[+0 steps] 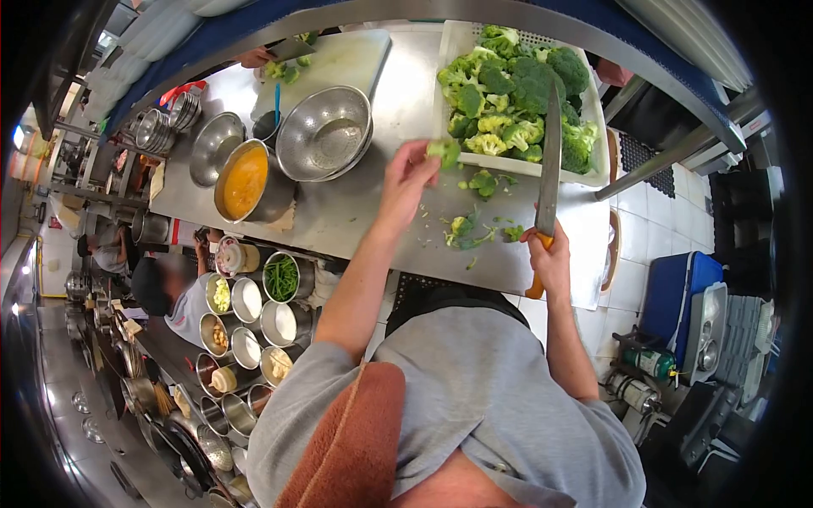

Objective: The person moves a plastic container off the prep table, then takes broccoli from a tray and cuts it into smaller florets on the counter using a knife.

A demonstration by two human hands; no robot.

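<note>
A broccoli floret (445, 152) is pinched in the fingertips of my left hand (406, 179), just above the steel counter. My right hand (550, 261) is closed around the orange handle of a large kitchen knife (550, 161). The blade points away from me and passes in front of the crate's near right part. This white crate (525, 167) is full of broccoli florets (532, 85). Between my hands, loose broccoli pieces (483, 184) and green trimmings (464, 229) lie on the counter.
On the steel counter (339, 229) stand a perforated bowl (324, 133), an orange-filled pot (246, 182) and a cutting board (351, 63), where another person's hand (257, 57) works with a knife. Several ingredient containers sit lower left, near a co-worker (182, 296). A metal post (669, 157) rises at right.
</note>
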